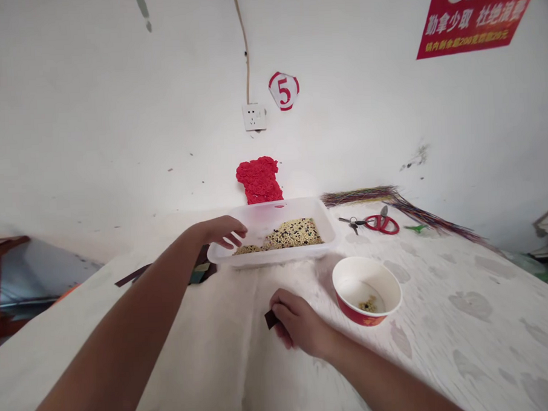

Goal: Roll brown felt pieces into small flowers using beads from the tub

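My left hand (223, 231) hangs over the left end of a white plastic tray (271, 258), fingers loosely bent and apart, with nothing visible in them. Small yellow and black beads (296, 233) lie heaped in the tray, mostly in its right half. Nearer to me, my right hand (297, 322) is closed on a small dark flat piece (271, 319), whose end sticks out by the thumb; the rest is hidden. To the right stands a white and red paper bowl (367, 286) with a few beads at its bottom.
Red-handled scissors (382, 224) and a small key-like metal item (354, 223) lie behind the bowl. Bundles of thin coloured wires (359, 195) run along the wall. A crumpled red piece (260, 180) stands behind the tray. Dark strips (134, 274) lie partly behind my left arm.
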Demonstrator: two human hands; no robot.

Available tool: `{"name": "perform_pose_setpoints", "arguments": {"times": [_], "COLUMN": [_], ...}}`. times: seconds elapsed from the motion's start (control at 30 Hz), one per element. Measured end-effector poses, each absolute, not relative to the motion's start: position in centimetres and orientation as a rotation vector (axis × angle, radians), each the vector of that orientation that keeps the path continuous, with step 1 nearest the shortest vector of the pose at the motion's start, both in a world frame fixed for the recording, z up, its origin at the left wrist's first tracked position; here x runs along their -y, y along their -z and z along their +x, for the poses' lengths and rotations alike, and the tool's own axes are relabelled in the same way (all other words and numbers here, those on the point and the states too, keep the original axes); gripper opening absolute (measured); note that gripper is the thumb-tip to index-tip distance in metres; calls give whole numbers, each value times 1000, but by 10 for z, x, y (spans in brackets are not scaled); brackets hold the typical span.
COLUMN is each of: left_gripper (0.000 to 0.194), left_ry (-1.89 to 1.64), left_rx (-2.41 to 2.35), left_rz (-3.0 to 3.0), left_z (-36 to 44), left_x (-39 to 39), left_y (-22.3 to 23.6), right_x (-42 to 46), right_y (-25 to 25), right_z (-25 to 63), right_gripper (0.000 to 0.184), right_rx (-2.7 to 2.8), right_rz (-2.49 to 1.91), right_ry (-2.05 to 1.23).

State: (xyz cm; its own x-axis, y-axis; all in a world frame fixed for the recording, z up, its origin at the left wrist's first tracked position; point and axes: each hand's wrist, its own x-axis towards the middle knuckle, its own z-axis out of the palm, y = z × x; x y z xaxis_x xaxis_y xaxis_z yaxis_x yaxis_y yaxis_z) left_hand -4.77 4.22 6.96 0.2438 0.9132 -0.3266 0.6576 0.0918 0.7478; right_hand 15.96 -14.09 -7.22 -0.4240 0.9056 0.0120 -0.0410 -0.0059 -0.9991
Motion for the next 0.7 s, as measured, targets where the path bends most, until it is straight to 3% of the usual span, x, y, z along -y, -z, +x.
{"name": "perform_pose_setpoints", "arguments": {"times": [0.2, 0.4, 0.57, 0.7], "left_gripper": [31, 23, 17, 16], "left_ry": [-671, -994, -1050, -1107], "left_rx": [-1519, -1311, -1030, -1083], "left_rz": [1760, 1898, 1887, 1803], "left_z": [-59, -29, -16, -17], "left_x": [-23, 47, 91, 95], "left_y": [-77, -70, -40, -4], "right_x": [140, 144, 137, 126], "right_y": [73, 68, 60, 50], "right_z": [160, 160, 158, 167], "right_gripper": [15, 13, 16, 16], "right_rx": [1490, 1533, 1607, 1722], "right_rz": [-907, -961, -1053, -1083], "right_ry": [-1554, -1532, -1593, -1769]}}
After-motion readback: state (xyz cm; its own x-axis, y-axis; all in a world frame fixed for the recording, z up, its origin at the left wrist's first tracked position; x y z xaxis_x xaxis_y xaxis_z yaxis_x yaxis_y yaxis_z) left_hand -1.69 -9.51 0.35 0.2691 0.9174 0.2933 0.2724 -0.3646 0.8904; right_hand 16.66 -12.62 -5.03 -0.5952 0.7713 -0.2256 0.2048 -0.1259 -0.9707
